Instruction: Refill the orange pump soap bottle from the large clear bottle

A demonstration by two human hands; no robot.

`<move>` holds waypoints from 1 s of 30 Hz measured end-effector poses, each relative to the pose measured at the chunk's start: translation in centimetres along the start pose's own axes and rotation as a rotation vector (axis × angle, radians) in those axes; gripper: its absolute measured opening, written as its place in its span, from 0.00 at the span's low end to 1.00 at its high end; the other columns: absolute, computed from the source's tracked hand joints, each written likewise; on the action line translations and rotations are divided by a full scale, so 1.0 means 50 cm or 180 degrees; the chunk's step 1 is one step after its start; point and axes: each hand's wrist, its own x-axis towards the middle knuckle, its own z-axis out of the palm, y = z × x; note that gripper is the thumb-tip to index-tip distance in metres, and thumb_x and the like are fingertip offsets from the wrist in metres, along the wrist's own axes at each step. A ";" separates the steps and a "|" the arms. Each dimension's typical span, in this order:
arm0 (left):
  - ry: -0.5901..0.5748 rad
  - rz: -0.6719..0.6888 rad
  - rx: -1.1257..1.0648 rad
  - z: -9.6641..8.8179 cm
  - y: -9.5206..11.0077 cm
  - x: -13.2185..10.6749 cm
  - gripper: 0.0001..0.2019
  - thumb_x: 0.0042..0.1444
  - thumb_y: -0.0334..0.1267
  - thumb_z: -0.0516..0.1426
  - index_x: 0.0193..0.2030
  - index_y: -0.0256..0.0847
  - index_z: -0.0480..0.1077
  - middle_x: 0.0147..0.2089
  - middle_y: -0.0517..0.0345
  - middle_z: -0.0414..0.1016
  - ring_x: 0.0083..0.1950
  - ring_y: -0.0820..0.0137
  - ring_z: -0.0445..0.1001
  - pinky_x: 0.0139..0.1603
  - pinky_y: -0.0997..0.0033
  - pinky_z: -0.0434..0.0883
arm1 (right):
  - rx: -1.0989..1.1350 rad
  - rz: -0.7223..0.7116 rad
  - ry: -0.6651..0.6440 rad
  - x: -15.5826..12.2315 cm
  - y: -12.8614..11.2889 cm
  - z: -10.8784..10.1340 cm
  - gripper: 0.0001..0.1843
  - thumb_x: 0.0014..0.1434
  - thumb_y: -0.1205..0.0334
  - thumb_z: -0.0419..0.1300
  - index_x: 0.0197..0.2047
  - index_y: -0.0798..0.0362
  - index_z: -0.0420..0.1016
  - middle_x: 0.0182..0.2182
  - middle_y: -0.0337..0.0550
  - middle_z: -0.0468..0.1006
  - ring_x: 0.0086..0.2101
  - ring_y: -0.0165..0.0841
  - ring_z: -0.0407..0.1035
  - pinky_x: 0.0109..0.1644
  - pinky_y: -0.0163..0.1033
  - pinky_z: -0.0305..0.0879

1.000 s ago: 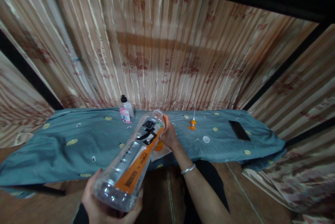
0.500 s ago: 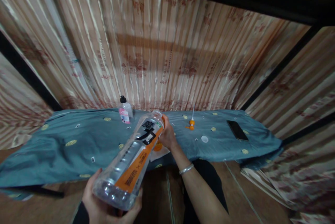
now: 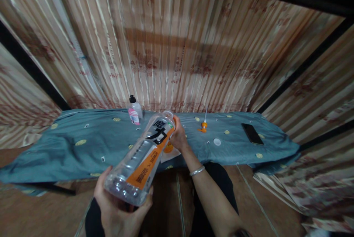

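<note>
A large clear plastic drink bottle (image 3: 143, 155) with an orange and silver label is tilted, its uncapped mouth up and away from me. My left hand (image 3: 120, 207) cups the bottle's base. My right hand (image 3: 179, 133) is wrapped around the neck end; some of its fingers are hidden behind the bottle. Just below the right hand, partly covered by the bottle, an orange object (image 3: 168, 148) rests on a white paper or cloth (image 3: 173, 154). I cannot make out the bottle's contents.
A blue-green patterned cloth (image 3: 110, 144) covers the narrow surface ahead. On it are a black-capped bottle (image 3: 134, 111) with a pink label, an orange pump head (image 3: 204, 125) with its tube, a white disc (image 3: 217, 142) and a black phone (image 3: 252, 134). Pleated curtains (image 3: 171, 45) hang behind.
My view has shifted slightly, so the bed-like surface sits a little higher in the picture. Both hands keep their hold on the drink bottle, which stays tilted much as before.
</note>
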 end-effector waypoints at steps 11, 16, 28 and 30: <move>-0.0026 -0.0026 0.0012 0.001 -0.005 -0.001 0.54 0.37 0.52 0.77 0.71 0.44 0.63 0.60 0.48 0.75 0.58 0.51 0.79 0.56 0.51 0.82 | 0.0030 -0.0085 -0.0039 0.000 0.004 0.001 0.52 0.48 0.54 0.81 0.72 0.52 0.64 0.60 0.56 0.84 0.57 0.50 0.82 0.67 0.56 0.77; -0.0059 0.0001 -0.0041 0.001 -0.001 -0.002 0.54 0.38 0.51 0.77 0.72 0.43 0.64 0.60 0.48 0.75 0.54 0.55 0.80 0.46 0.59 0.84 | 0.0005 -0.0082 0.0036 0.000 0.010 0.007 0.51 0.50 0.57 0.80 0.73 0.50 0.64 0.61 0.54 0.84 0.58 0.49 0.81 0.68 0.55 0.77; -0.0026 -0.0008 -0.0077 0.002 -0.009 -0.005 0.54 0.38 0.53 0.78 0.72 0.45 0.65 0.61 0.48 0.75 0.53 0.55 0.80 0.46 0.60 0.84 | -0.0026 -0.0091 0.0052 0.000 0.015 0.007 0.46 0.53 0.58 0.77 0.71 0.48 0.65 0.61 0.52 0.84 0.58 0.48 0.82 0.68 0.55 0.77; -0.0028 -0.0040 -0.0064 0.002 -0.012 -0.006 0.55 0.38 0.54 0.78 0.73 0.45 0.64 0.61 0.48 0.76 0.51 0.56 0.81 0.46 0.58 0.84 | -0.0009 -0.0059 0.0033 -0.001 0.011 0.008 0.45 0.53 0.58 0.76 0.71 0.49 0.65 0.60 0.52 0.84 0.57 0.48 0.82 0.67 0.54 0.78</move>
